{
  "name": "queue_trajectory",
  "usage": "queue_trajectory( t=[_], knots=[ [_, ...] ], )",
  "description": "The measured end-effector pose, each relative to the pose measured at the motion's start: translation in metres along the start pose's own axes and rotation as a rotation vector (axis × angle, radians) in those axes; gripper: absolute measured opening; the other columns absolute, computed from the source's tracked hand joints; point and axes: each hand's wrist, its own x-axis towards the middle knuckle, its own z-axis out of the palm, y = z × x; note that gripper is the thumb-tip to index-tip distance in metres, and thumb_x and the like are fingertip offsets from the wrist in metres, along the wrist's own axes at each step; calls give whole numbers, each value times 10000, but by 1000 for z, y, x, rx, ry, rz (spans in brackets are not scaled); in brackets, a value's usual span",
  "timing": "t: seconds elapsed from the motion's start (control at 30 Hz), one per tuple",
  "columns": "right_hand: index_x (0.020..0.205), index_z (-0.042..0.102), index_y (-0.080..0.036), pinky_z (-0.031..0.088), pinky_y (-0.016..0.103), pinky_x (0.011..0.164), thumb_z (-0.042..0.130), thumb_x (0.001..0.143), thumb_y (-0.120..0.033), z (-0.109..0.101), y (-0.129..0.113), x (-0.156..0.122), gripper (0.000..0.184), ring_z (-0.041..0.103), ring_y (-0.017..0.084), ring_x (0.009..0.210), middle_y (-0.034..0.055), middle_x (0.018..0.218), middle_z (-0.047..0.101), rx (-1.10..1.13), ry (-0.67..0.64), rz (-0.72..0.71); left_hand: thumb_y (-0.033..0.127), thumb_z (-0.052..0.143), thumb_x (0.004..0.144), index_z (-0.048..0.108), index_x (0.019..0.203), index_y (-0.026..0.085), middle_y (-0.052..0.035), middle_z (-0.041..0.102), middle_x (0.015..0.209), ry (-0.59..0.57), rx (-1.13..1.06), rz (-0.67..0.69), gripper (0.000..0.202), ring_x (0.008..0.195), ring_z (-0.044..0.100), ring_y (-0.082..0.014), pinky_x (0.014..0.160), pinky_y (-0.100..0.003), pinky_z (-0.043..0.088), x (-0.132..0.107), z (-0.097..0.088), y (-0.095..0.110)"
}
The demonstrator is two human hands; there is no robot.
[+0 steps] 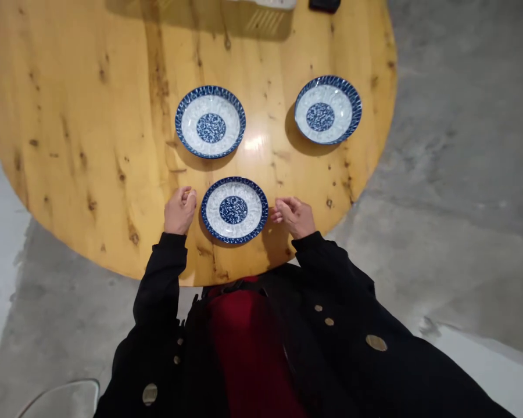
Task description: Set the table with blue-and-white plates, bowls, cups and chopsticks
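Three blue-and-white patterned plates lie on a round wooden table. The near plate sits between my hands. My left hand rests on the table just left of its rim, fingers curled into a loose fist with nothing visible in it. My right hand rests just right of the rim, fingers curled inward, also with nothing seen in it. A second plate lies farther back at the centre, and a third plate lies at the back right near the table's edge.
A white object and a dark object sit at the table's far edge, cut off by the frame. Grey concrete floor surrounds the table. A clear chair edge shows at the bottom left.
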Motion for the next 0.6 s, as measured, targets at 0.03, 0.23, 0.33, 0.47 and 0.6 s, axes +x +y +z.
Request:
queue_trajectory(
  t=[0.03, 0.23, 0.33, 0.47, 0.6],
  knots=[
    [843, 603, -188, 539, 282, 492, 688, 755, -591, 2, -1, 0, 421, 635, 158, 526, 11, 646, 653, -27, -38, -5, 443, 515, 904, 685, 1134, 146, -69, 731, 895, -11, 31, 6, 413, 806, 682, -182, 815, -306, 531, 2, -1, 6],
    [864, 625, -189, 541, 277, 554, 601, 785, -408, 18, 8, -5, 234, 635, 158, 585, 22, 725, 680, -189, -97, -67, 368, 508, 864, 739, 1040, 155, -59, 751, 966, -119, 95, 136, 360, 877, 672, -196, 844, -289, 506, -7, 6, 22],
    [859, 619, -197, 542, 273, 583, 545, 803, -322, 22, 8, -3, 155, 645, 162, 607, 12, 701, 670, -229, -85, -75, 340, 489, 853, 738, 1050, 173, -52, 756, 987, -95, 87, 119, 359, 885, 677, -202, 856, -299, 512, -8, 7, 19],
    [855, 619, -203, 536, 274, 620, 528, 810, -258, 21, 2, 1, 116, 649, 161, 629, 16, 729, 677, -286, -99, -105, 341, 508, 834, 738, 1037, 189, -51, 759, 1004, -86, 90, 91, 342, 898, 684, -214, 874, -317, 520, -5, 4, 20],
    [858, 621, -202, 530, 282, 645, 523, 815, -233, 20, -3, 3, 112, 652, 167, 633, 18, 731, 674, -334, -107, -111, 346, 515, 833, 731, 1035, 196, -40, 755, 985, -94, 68, 58, 332, 881, 686, -209, 876, -320, 527, -6, 3, 22]
  ],
)
